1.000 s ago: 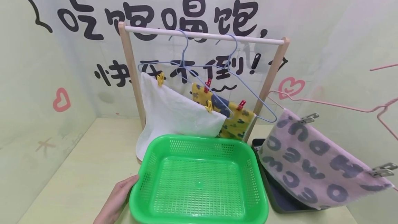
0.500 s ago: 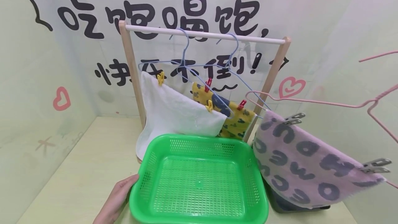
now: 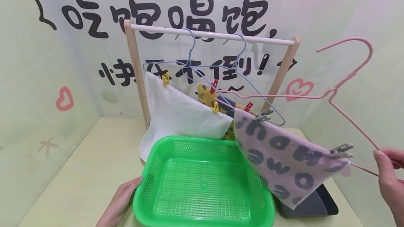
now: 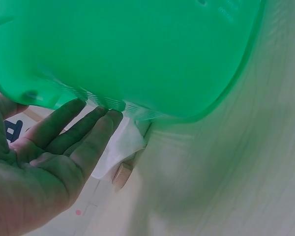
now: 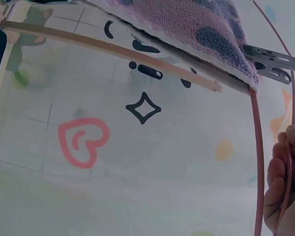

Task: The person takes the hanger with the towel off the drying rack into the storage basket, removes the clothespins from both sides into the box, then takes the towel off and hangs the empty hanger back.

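Observation:
My right hand [image 3: 389,179] grips the lower right corner of a pink wire clothes hanger [image 3: 284,96] at the right. From the hanger, two grey metal clothespins [image 3: 263,115] hold a pink towel [image 3: 284,153] with dark letters. The towel slants down in front of the green basket's right rim. My left hand [image 3: 121,200] lies against the left side of the green plastic basket [image 3: 271,216]. In the left wrist view its fingers [image 4: 96,135] are nearly straight, with the tips at the basket's holed wall. The basket has nothing in it.
Behind the basket stands a wooden rack with a white bar [image 3: 214,35]. Blue hangers [image 3: 192,50] there carry a white towel [image 3: 180,111] with yellow clips and a yellow patterned towel [image 3: 206,95] with red clips. A dark tray [image 3: 328,199] sits at right.
My right hand has come into view at the right. The pink hanger and its towel have moved left, now overlapping the yellow towel and the basket rim. My left hand stays at the basket.

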Demonstrator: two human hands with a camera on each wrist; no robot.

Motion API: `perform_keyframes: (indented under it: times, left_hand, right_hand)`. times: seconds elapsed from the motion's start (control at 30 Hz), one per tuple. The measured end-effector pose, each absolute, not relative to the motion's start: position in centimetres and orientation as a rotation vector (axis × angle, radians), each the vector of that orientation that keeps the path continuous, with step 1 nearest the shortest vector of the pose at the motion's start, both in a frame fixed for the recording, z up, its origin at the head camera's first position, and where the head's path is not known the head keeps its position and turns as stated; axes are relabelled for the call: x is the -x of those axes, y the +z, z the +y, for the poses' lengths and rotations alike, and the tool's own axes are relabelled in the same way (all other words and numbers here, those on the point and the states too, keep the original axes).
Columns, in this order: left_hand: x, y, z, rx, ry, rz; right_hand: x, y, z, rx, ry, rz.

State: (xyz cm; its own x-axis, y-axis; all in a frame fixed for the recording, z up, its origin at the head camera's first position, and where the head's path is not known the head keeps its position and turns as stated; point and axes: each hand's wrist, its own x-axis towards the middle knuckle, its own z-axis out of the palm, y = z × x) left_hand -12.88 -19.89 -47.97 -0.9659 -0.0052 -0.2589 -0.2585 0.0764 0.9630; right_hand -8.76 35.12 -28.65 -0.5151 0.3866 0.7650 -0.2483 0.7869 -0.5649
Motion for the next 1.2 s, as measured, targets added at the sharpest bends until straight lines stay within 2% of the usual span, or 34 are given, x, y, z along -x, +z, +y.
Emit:
perform_keyframes:
  times: [0.17, 0.4, 0.7, 1.2]
  left_hand:
    - [12.9, -47.9, -19.8, 0.284, 2.004, 2.156]
    - [13.0, -47.8, -19.7, 0.291, 2.002, 2.163]
    - [13.1, -47.8, -19.7, 0.327, 1.998, 2.162]
    - [13.1, -47.8, -19.7, 0.272, 2.018, 2.162]
  right_hand:
    - [9.7, -28.4, 33.1, 0.051, 0.805, -1.961]
    - [12.0, -28.5, 30.8, -0.302, 0.938, -1.771]
    - [14.2, -29.1, 27.6, -0.384, 0.934, -1.799]
    - [15.3, -30.9, 25.1, -0.569, 1.005, -1.823]
